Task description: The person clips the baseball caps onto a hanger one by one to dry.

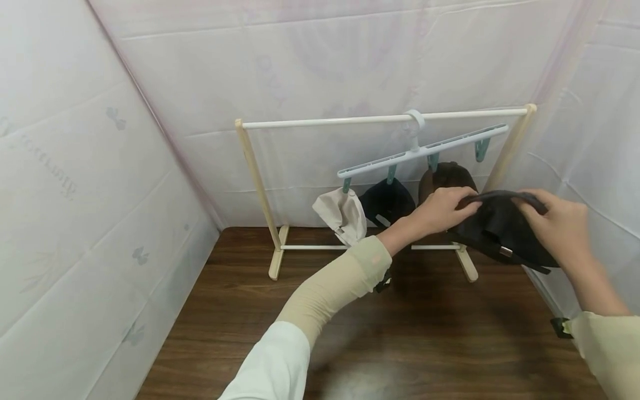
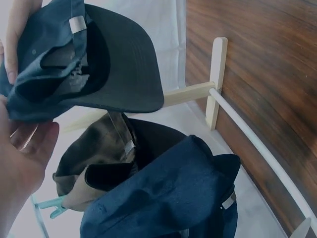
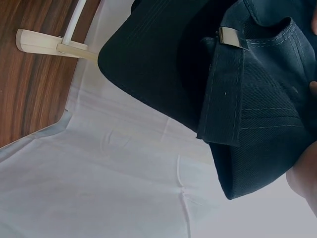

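Observation:
A black baseball cap [image 1: 500, 225] with a metal strap buckle is held up at the right of the head view. My left hand [image 1: 447, 208] pinches its upper edge on one side, and my right hand [image 1: 557, 225] pinches the same edge on the other. In the left wrist view the cap's brim [image 2: 133, 64] points away from the hands. Just behind hangs a light blue clip hanger [image 1: 425, 151], tilted up to the right. Its clips carry a beige cap [image 1: 342, 214], a dark navy cap [image 1: 387, 200] and a brown cap [image 1: 452, 175]. The rightmost clip [image 1: 481, 150] holds nothing.
The hanger hooks over the white bar [image 1: 325, 121] of a small wooden-ended rack [image 1: 257, 183]. This rack stands on a dark wood tabletop [image 1: 240, 333]. Pale printed sheets [image 1: 325, 61] enclose the table at the back and sides. A small dark object [image 1: 561, 328] lies by the right sleeve.

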A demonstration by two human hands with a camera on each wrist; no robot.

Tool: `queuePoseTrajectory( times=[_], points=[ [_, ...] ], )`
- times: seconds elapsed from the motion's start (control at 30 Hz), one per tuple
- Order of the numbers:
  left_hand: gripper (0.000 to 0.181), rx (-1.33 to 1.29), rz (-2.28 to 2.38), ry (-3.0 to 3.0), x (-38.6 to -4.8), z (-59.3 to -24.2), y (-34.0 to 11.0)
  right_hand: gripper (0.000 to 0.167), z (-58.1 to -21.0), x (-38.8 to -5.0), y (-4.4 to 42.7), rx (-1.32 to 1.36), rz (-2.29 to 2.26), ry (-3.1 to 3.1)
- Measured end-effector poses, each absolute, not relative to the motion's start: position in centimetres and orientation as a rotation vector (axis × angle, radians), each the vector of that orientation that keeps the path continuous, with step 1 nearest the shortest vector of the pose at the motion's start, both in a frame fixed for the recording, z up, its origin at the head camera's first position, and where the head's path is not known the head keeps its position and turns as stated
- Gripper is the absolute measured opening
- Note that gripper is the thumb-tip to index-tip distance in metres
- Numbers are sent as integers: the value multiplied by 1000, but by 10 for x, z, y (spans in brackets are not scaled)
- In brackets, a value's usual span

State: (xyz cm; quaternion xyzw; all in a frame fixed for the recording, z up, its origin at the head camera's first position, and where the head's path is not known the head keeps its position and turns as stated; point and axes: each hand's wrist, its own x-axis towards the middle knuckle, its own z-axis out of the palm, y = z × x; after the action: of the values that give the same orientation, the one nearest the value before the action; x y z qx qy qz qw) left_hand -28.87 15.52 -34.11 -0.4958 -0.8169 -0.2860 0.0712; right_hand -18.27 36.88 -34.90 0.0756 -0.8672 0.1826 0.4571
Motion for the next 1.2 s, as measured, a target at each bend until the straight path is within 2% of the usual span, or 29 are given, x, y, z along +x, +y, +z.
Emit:
queuePoseTrajectory(
  times=[0.37, 0.7, 0.97, 1.2],
  points=[
    [43, -1376, -1519, -2548, -309, -335, 164, 18, -345, -179, 376, 139, 473, -2163],
    [59, -1151, -2685, -2214, -327, -318, 203, 20, -339, -165, 381, 63, 458, -2218],
    [68, -937, -2918, -2185, -335, -299, 222, 20, -337, -164, 381, 47, 470, -2227],
    [60, -809, -2998, -2066, -337, -290, 223, 18, -334, -168, 380, 51, 505, -2209]
  ],
)
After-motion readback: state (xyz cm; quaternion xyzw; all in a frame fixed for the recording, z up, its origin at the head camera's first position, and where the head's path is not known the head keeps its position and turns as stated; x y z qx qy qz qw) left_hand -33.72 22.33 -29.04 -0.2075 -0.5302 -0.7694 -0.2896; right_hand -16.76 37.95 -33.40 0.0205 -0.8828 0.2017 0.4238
